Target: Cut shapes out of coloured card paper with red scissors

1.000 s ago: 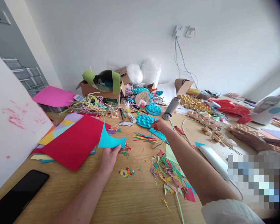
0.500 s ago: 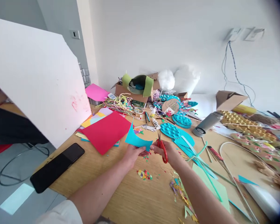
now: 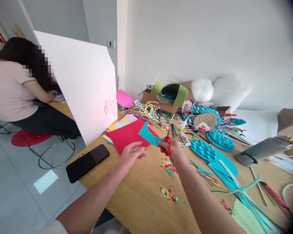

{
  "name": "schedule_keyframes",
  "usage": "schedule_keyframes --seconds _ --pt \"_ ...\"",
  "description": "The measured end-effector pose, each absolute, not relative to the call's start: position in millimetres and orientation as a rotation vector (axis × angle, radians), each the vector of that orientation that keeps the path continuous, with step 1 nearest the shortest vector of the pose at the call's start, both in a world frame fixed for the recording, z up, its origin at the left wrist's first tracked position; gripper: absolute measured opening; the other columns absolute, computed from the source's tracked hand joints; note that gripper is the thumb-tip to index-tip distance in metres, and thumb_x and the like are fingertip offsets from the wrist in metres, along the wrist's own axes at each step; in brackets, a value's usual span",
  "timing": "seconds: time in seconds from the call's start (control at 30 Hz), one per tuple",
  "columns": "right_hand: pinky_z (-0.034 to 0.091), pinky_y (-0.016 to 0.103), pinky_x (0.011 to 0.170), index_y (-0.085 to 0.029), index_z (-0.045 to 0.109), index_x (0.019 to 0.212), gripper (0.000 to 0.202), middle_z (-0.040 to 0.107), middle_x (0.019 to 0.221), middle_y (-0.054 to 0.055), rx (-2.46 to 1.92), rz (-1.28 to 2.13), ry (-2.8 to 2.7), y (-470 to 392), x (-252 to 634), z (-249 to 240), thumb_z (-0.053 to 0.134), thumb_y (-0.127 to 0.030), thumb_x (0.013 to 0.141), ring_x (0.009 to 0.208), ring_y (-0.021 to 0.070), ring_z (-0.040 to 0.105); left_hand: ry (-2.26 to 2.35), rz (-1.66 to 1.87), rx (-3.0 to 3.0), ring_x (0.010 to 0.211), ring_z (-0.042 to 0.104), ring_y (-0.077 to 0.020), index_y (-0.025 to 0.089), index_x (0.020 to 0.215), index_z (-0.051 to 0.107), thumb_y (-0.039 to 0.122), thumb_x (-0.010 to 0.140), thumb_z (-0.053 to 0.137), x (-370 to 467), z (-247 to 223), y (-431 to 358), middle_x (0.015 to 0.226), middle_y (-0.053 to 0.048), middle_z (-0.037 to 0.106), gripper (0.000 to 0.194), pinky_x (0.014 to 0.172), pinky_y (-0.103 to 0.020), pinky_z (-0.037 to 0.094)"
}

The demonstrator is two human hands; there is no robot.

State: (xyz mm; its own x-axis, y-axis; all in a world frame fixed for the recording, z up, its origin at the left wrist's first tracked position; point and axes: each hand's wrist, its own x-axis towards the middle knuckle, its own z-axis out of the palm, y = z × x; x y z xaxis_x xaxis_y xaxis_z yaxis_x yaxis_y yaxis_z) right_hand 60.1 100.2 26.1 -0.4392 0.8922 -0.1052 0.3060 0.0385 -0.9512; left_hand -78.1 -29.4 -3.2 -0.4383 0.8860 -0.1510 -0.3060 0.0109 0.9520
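My right hand (image 3: 172, 150) holds red-handled scissors (image 3: 169, 145), blades pointing up, and pinches the right end of a curved blue paper piece (image 3: 148, 134). The blue piece hangs over a red sheet (image 3: 124, 136). Left of it, my left hand (image 3: 133, 154) is off the paper, fingers extended and apart, near the red sheet's lower edge. Small red and green paper bits (image 3: 169, 168) lie by my right wrist, with a pile of coloured dots (image 3: 169, 194) nearer me.
A black phone (image 3: 88, 162) lies at the table's left edge. Behind stand a white board (image 3: 88, 81), a glue bottle (image 3: 185, 139) and a grey flask (image 3: 263, 151). A person (image 3: 12, 87) sits far left. Blue textured ovals (image 3: 203, 150) lie at right.
The view has turned left, showing the seated person. My left hand has let go of the blue paper, which my right hand now holds over the red sheet.
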Motion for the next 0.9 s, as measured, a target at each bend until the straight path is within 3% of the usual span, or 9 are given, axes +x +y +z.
schedule_keyframes --seconds 0.23,0.47,0.6,0.73,0.9 --pt "0.041 0.022 0.046 -0.017 0.054 0.058 0.027 0.065 0.057 0.007 -1.304 1.331 -1.956 114.5 -18.0 -6.8 0.063 -0.036 0.076 0.050 0.0146 0.058 1.887 1.425 1.078 0.097 0.067 -0.0239 0.018 0.105 0.067 0.040 0.080 0.062 -121.9 -28.5 -104.2 0.108 -0.012 0.071 0.034 0.084 -0.036 0.053" --pt "0.040 0.024 0.051 -0.015 0.064 0.065 0.029 0.069 0.065 0.011 -1.434 0.984 -2.314 133.0 -5.6 -9.2 0.068 -0.041 0.078 0.062 0.0197 0.065 2.238 0.959 1.740 0.121 0.053 -0.0247 0.020 0.119 0.062 0.032 0.085 0.057 -135.3 -30.0 -113.1 0.129 -0.010 0.060 0.036 0.102 -0.041 0.043" --pt "0.042 0.026 0.056 -0.014 0.065 0.064 0.023 0.071 0.069 0.013 -1.513 0.873 -2.409 131.5 7.9 -8.1 0.071 -0.033 0.077 0.069 0.0228 0.068 2.297 0.647 1.987 0.130 0.044 -0.0285 0.018 0.125 0.058 0.023 0.082 0.058 -138.9 -33.9 -95.9 0.138 -0.010 0.054 0.044 0.108 -0.046 0.036" --pt "0.043 0.026 0.059 -0.013 0.068 0.071 0.019 0.073 0.079 0.017 -1.579 0.850 -2.377 119.2 8.0 -12.8 0.069 -0.031 0.078 0.078 0.0261 0.069 2.296 0.473 2.090 0.126 0.049 -0.0293 0.017 0.126 0.059 0.015 0.079 0.053 -137.5 -35.1 -83.1 0.134 -0.011 0.057 0.047 0.106 -0.047 0.037" --pt "0.044 0.025 0.065 -0.013 0.068 0.091 0.024 0.073 0.096 0.016 -1.580 0.867 -2.217 111.1 -1.4 -18.6 0.064 -0.035 0.082 0.092 0.0255 0.068 2.332 0.536 2.128 0.114 0.059 -0.0291 0.017 0.119 0.063 0.020 0.083 0.048 -143.5 -45.0 -73.8 0.126 -0.013 0.063 0.039 0.098 -0.045 0.045"
